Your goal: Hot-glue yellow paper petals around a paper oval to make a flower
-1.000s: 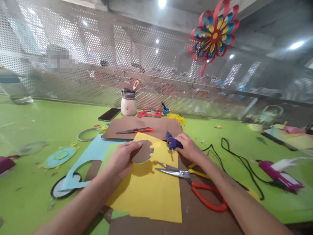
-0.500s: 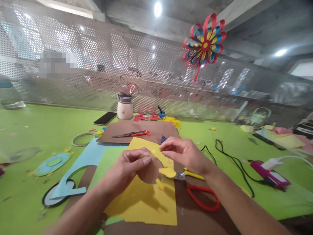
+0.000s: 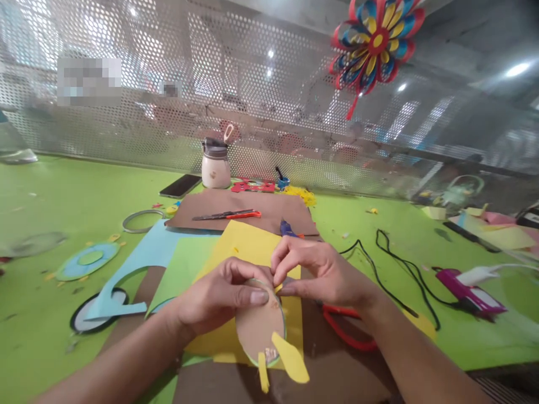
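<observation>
My left hand is closed on a round brown paper disc, thumb pressed flat on its face. Two yellow paper strips hang from the disc's lower edge. My right hand pinches a small yellow piece at the disc's upper rim, fingers curled together. Both hands hover over a yellow sheet lying on brown paper. Orange-handled scissors lie partly hidden under my right wrist. A blue glue gun rests just beyond my right hand.
Light blue and green sheets lie at the left with ring cut-outs. A utility knife, a bottle and a phone sit further back. Black cable and a pink glue gun lie right. A perforated metal screen stands behind.
My right hand let go of the blue glue gun and came to the disc. The disc, with yellow strips on it, moved closer to me and turned upright.
</observation>
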A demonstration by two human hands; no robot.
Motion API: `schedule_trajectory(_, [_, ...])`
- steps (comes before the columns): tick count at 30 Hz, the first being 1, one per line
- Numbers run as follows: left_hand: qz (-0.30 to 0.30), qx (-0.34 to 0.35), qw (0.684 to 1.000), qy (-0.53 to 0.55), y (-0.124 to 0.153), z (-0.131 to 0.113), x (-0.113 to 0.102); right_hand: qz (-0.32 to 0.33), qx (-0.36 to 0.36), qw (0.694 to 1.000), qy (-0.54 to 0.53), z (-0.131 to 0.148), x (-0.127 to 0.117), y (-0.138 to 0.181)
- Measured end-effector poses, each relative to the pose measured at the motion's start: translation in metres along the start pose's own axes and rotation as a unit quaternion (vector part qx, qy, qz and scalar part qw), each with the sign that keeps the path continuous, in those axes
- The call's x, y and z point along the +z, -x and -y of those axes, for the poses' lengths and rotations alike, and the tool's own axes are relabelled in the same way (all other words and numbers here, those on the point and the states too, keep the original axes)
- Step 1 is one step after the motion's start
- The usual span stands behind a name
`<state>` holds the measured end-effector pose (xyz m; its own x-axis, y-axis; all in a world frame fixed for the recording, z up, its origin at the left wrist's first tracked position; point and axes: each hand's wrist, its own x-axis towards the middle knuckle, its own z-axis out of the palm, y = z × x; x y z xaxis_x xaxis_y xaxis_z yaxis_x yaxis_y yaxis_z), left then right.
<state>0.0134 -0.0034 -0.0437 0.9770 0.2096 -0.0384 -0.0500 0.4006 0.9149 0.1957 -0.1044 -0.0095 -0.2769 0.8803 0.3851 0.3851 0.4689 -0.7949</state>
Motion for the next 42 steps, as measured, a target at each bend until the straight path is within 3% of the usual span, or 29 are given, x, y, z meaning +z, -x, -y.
schedule_trajectory(11, [0.052, 0.004, 0.995, 0.083, 0.0, 0.0, 0.004, -0.04, -0.005, 0.998, -0.045, -0.003, 0.003, 0.003])
schedule_trajectory(14, [0.012, 0.023, 0.999, 0.048, -0.001, -0.002, 0.001, -0.068, 0.02, 0.993, -0.09, -0.007, 0.001, 0.005])
schedule_trajectory(24, [-0.188, -0.021, 0.98, -0.059, -0.011, 0.0, 0.001, -0.146, 0.122, 0.97, -0.154, -0.018, -0.002, 0.008])
schedule_trajectory(36, [-0.239, -0.019, 0.967, -0.09, -0.013, 0.002, 0.003, -0.156, 0.171, 0.963, -0.137, -0.024, 0.003, 0.004])
schedule_trajectory(42, [-0.214, -0.041, 0.97, -0.11, -0.012, 0.003, 0.004, -0.136, 0.202, 0.963, -0.116, -0.026, 0.0, 0.003])
